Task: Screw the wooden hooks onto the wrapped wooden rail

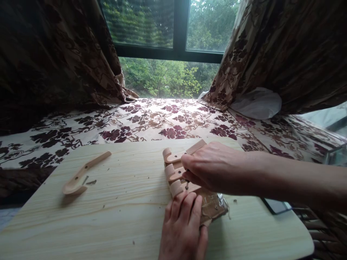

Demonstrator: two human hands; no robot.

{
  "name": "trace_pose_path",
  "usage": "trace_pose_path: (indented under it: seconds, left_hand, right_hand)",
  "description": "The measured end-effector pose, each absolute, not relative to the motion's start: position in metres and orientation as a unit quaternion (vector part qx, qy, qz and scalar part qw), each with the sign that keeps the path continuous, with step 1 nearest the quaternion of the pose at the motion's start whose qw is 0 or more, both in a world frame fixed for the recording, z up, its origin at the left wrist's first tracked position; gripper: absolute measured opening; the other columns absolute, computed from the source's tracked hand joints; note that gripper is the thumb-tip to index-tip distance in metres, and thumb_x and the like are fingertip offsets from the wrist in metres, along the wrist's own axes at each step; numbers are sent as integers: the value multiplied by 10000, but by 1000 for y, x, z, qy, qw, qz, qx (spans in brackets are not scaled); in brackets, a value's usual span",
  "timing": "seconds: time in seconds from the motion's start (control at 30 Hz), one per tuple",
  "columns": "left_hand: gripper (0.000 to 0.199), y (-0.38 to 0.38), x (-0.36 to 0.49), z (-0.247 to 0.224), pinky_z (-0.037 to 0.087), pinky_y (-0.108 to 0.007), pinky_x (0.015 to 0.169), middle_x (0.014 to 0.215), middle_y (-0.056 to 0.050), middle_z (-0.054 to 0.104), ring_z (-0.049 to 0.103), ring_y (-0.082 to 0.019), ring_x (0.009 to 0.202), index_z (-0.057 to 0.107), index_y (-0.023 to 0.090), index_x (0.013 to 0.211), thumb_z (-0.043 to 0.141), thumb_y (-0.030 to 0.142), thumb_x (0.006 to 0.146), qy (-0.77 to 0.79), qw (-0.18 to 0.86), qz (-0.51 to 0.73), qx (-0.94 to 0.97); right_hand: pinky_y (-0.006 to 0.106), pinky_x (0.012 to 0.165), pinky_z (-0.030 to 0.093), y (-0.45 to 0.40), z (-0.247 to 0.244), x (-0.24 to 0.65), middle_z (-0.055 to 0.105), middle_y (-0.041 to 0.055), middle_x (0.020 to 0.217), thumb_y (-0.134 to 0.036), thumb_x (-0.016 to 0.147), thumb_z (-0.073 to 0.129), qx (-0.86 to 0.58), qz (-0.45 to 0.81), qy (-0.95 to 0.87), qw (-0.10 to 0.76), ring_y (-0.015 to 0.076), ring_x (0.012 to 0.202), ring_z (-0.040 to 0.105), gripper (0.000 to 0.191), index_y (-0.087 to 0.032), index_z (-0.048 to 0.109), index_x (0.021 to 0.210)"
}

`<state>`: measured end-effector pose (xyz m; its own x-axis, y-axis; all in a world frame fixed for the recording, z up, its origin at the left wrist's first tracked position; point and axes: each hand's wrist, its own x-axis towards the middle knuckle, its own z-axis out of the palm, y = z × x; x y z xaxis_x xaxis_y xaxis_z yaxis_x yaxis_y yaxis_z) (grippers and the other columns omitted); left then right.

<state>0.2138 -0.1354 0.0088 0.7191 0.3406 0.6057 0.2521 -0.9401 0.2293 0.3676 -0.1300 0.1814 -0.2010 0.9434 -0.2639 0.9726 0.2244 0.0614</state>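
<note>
Three pale wooden hooks sit side by side on a brown board (210,206): a far hook (171,156), a middle hook (173,173) and a near hook (177,188). My left hand (181,224) is closed over the board's near side, fingertips against the near hook. Above the hooks, my right hand (207,168) is closed in a pinch on a thin screwdriver-like tool (187,181). Its tip meets a screw hole in the near hook; its handle is hidden by my fingers. Clear plastic wrap shows at the board's right end.
A loose wooden hook (81,175) lies at the left of the pale wooden table (130,220), with screws (91,182) beside it. A dark-edged flat device (276,206) is at the right, partly under my forearm. Behind are a floral cloth (162,119) and a white plastic bag (258,103).
</note>
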Motion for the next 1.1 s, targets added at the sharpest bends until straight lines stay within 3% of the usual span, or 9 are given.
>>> trace_pose_path:
  seconds: [0.27, 0.43, 0.6, 0.67, 0.8, 0.87, 1.1]
  left_hand:
    - [337, -140, 217, 4, 331, -325, 989, 1164, -52, 610, 481, -225, 1151, 611, 163, 1136, 485, 301, 855, 183, 105, 380, 901]
    - [388, -136, 215, 9, 364, -344, 971, 1198, -61, 600, 477, -228, 1159, 576, 150, 1191, 484, 235, 825, 164, 85, 343, 921]
    - [407, -136, 213, 14, 385, -339, 960, 1202, -60, 602, 478, -225, 1159, 569, 146, 1203, 497, 211, 808, 162, 64, 329, 928]
    - [398, -137, 213, 13, 374, -335, 970, 1204, -55, 600, 478, -223, 1161, 572, 150, 1200, 495, 216, 816, 163, 64, 328, 928]
    - [366, -140, 214, 10, 346, -339, 994, 1198, -51, 598, 470, -233, 1169, 590, 165, 1175, 507, 264, 833, 179, 93, 349, 915]
    - [359, -140, 214, 9, 347, -342, 992, 1189, -50, 601, 470, -237, 1168, 595, 173, 1168, 514, 275, 833, 186, 101, 351, 912]
    - [405, -135, 212, 12, 378, -345, 971, 1211, -62, 593, 471, -232, 1172, 564, 147, 1212, 489, 213, 819, 165, 66, 327, 928]
  right_hand:
    - [275, 450, 258, -133, 201, 362, 547, -32, 685, -94, 808, 567, 542, -104, 807, 211, 101, 506, 347, 127, -188, 511, 744]
    - [275, 397, 168, -134, 177, 372, 458, -43, 525, -134, 806, 534, 586, -58, 796, 142, 97, 412, 260, 146, -186, 506, 672]
    - [272, 420, 165, -135, 183, 377, 512, -16, 573, -181, 815, 514, 596, -52, 794, 102, 93, 424, 296, 71, -177, 522, 744]
    - [271, 438, 190, -136, 193, 374, 542, -16, 625, -184, 823, 524, 583, -60, 803, 111, 101, 457, 331, 12, -189, 519, 813]
    - [274, 494, 269, -135, 206, 365, 582, -7, 739, -89, 840, 522, 554, -128, 802, 181, 104, 542, 397, 104, -180, 535, 792]
    - [280, 514, 285, -134, 204, 364, 578, 5, 779, -89, 842, 528, 552, -137, 804, 175, 108, 572, 399, 85, -166, 540, 807]
    - [288, 449, 205, -135, 181, 376, 496, -22, 598, -174, 875, 473, 591, -83, 797, 89, 101, 468, 282, 117, -168, 530, 773]
